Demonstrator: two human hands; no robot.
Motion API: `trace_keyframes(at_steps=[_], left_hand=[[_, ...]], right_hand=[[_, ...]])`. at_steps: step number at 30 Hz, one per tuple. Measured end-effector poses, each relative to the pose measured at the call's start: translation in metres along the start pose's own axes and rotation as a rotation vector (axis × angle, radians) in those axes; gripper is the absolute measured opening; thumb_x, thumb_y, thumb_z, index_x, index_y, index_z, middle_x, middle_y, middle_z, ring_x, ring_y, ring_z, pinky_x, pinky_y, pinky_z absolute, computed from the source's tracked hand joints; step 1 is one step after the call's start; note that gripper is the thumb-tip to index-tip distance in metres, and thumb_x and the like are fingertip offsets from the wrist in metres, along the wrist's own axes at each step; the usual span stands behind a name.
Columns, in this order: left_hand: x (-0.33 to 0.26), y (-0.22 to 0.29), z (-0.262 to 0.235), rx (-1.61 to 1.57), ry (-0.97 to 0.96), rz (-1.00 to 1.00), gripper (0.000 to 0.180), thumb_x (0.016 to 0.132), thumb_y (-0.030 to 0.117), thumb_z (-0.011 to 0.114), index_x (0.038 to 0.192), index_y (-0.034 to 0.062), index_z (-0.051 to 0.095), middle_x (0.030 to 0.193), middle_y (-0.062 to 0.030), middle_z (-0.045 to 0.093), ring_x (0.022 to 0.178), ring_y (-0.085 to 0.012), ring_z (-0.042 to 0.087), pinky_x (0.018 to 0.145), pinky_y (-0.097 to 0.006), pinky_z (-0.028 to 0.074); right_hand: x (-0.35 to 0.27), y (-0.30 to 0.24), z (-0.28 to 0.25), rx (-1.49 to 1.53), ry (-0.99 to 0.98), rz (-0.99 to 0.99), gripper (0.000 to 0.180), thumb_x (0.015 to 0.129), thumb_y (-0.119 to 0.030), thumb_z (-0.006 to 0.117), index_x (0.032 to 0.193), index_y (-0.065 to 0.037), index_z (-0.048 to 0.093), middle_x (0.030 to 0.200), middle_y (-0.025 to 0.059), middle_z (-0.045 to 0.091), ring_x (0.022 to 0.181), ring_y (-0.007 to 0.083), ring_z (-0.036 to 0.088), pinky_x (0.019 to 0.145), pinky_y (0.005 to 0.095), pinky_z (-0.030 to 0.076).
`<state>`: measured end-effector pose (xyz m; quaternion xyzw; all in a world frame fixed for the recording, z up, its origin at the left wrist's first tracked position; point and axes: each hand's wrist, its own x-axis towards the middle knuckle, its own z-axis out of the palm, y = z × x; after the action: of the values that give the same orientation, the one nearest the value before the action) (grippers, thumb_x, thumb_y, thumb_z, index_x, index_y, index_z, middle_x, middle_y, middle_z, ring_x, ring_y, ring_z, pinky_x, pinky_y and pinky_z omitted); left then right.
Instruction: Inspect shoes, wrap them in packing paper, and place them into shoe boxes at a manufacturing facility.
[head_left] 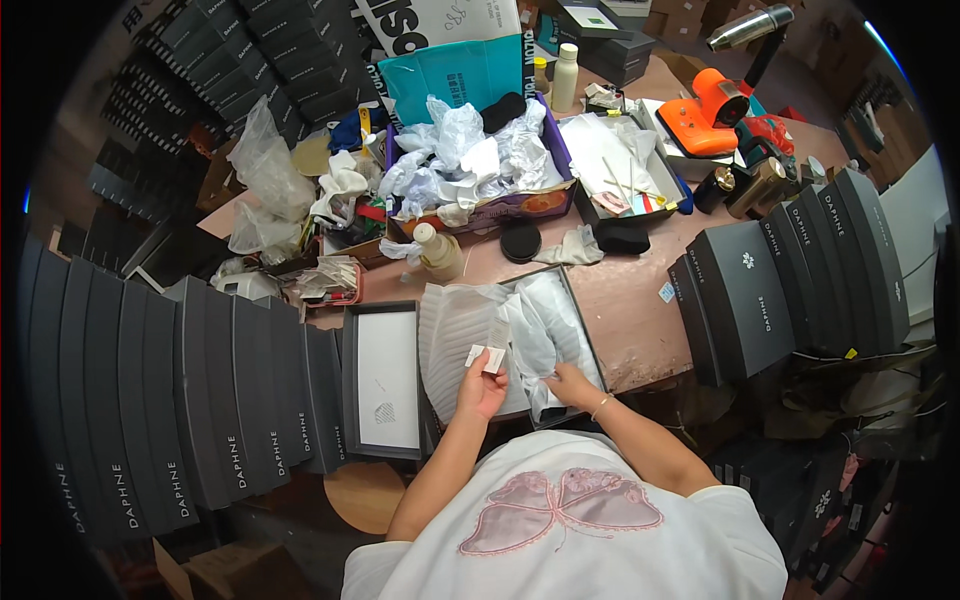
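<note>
An open dark grey shoebox (580,300) lies in front of me on the table. Inside it is a white, film-wrapped bundle (535,325) whose contents I cannot make out. White ribbed wrapping paper (455,335) spreads over the box's left side. My left hand (483,390) is closed on a small white card (486,358), held above this paper. My right hand (573,386) is at the near right part of the bundle, its fingers closed on the wrapping. To the left lies the box's lid (388,440), its white inside facing up.
Rows of dark shoeboxes (205,400) stand on the left, and more shoeboxes (745,290) on the right. Farther back are a purple carton (560,150) of crumpled paper, a beige bottle (438,255), a round black tin (520,241) and an orange device (700,125).
</note>
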<state>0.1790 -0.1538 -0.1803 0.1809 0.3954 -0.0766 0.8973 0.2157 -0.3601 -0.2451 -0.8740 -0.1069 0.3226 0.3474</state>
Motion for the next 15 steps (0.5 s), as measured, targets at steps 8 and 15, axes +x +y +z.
trace_keyframes(at_steps=[8,15], left_hand=[[0.005,0.009,0.003,-0.017,-0.045,0.077,0.019,0.09,0.022,0.062,0.103,0.0095,0.056,0.087,-0.0024,0.059,0.062,-0.0138,0.05,0.05,-0.025,0.04],[-0.011,-0.007,0.032,0.2,-0.03,0.201,0.026,0.091,0.018,0.057,0.113,0.006,0.055,0.099,-0.0083,0.063,0.083,-0.019,0.061,0.065,-0.029,0.052]], right_hand=[[-0.042,-0.008,-0.058,1.308,-0.377,0.126,0.031,0.093,-0.013,0.057,0.123,-0.002,0.056,0.112,0.0074,0.065,0.096,0.0158,0.065,0.086,0.0314,0.053],[-0.055,0.089,-0.132,1.541,-0.143,0.057,0.033,0.092,-0.016,0.054,0.121,0.0,0.056,0.112,0.0101,0.064,0.099,0.0211,0.064,0.089,0.0342,0.051]])
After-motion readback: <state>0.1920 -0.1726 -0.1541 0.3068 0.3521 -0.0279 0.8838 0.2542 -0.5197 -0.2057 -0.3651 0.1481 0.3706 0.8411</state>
